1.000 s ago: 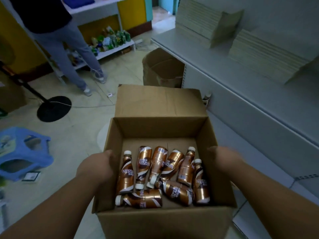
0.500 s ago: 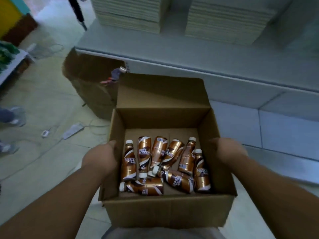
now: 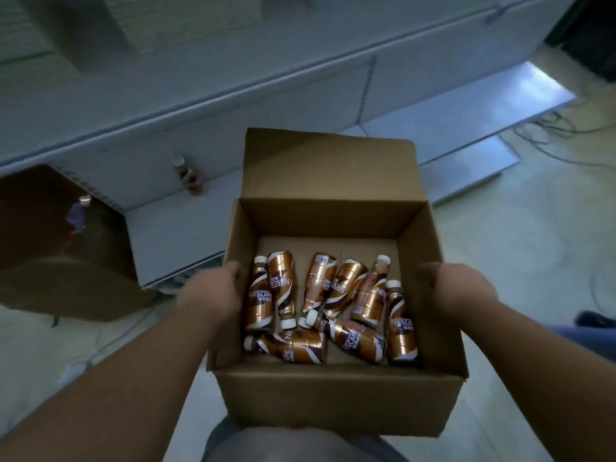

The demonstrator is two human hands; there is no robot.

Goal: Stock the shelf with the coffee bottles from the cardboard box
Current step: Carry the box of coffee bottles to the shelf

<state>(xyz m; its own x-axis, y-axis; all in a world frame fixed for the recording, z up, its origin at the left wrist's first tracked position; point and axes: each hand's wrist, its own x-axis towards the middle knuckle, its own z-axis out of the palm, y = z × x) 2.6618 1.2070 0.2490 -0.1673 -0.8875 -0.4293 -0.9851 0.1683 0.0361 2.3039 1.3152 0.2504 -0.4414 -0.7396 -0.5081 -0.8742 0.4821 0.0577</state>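
Note:
I hold an open cardboard box (image 3: 333,398) in front of me, above the floor. My left hand (image 3: 213,291) grips its left wall and my right hand (image 3: 456,288) grips its right wall. Several copper-brown coffee bottles (image 3: 320,308) with white caps lie jumbled on the box's bottom, toward the near side. The box's far flap stands up. Beyond it runs the low grey shelf (image 3: 186,228), and one single coffee bottle (image 3: 190,175) stands on it against the back panel.
Another open cardboard box (image 3: 66,281) sits on the floor at the left, beside the shelf. Stacks of pale flat packs (image 3: 186,18) rest on the upper shelf level. Cables (image 3: 550,135) trail over the floor at the right. A dark shoe (image 3: 596,318) shows at the right edge.
My view has swung right along the shelf while I carry the box. The other cardboard box has slid to the left of the frame, and both hands keep the same grip.

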